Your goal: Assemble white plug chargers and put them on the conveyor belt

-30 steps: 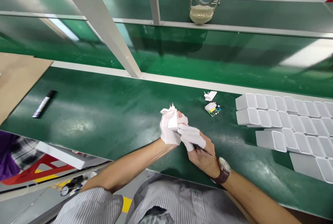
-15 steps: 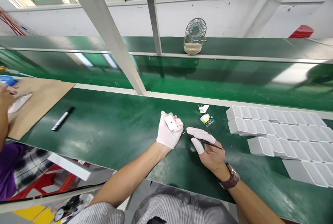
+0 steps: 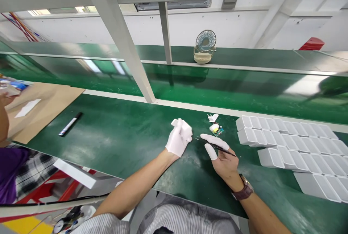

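The gloved left hand (image 3: 176, 142) is curled around a white case (image 3: 186, 128) above the table (image 3: 122, 128). The right hand (image 3: 225, 159) pinches dark tweezers (image 3: 218, 147), tips near the left hand but apart. Beyond them, a circuit board (image 3: 216, 129) lies beside a white plug (image 3: 213, 118).

White is being shown by the adapter housing (image 3: 185, 128) and glove (image 3: 174, 145), black by the tweezers (image 3: 223, 150), green by the desk (image 3: 122, 136), dark brown by the watch strap (image 3: 243, 192), grey-and-white stripes by the shirt (image 3: 185, 216), tan by the cardboard (image 3: 49, 105).
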Demonstrator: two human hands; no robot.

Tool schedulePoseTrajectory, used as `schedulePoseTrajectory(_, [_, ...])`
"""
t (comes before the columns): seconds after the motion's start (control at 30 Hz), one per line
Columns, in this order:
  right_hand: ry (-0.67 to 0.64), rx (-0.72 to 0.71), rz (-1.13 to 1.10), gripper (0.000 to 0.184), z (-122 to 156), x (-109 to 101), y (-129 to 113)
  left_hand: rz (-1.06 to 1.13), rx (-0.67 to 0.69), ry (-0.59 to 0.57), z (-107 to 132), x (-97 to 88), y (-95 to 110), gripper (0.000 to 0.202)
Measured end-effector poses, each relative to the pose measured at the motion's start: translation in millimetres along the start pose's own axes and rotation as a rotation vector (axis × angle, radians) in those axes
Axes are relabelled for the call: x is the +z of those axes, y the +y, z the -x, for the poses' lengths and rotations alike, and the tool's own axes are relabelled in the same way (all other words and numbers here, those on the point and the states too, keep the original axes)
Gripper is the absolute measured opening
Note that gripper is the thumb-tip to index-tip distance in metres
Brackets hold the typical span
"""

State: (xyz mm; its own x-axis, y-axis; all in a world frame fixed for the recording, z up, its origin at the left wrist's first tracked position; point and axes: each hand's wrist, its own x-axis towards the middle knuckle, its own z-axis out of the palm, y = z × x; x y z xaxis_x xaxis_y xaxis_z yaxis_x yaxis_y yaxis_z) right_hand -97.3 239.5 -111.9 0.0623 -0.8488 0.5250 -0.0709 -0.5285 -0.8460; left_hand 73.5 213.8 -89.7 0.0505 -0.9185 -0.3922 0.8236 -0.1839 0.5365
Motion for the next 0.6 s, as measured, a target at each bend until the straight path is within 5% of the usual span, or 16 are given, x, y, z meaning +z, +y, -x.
schedulePoseTrajectory(0.2, [0.121, -0.027, 0.11, 0.032, -16, -19, -8, -0.598, 0.221, -0.159, 14, 6.1, -7, 0.032])
schedulePoseTrajectory(0.4, [-0.043, -0.318, 0.252, 0.052, -33, -35, -36, -0.852, 0.353, -0.266, 36, 16.6, 32, 0.095])
schedulePoseTrajectory(0.47, [-0.147, -0.401, 0.318, 0.057, -37, -30, -46, -0.835, 0.285, -0.31, 47, 23.0, 40, 0.078])
schedulePoseTrajectory(0.57, [-0.326, -0.543, 0.349, 0.062, -42, -12, -55, -0.804, 0.16, -0.369, 62, 30.0, 40, 0.025])
schedulePoseTrajectory(0.6, [-0.371, -0.571, 0.352, 0.064, -43, -6, -56, -0.8, 0.159, -0.357, 65, 30.0, 40, 0.026])
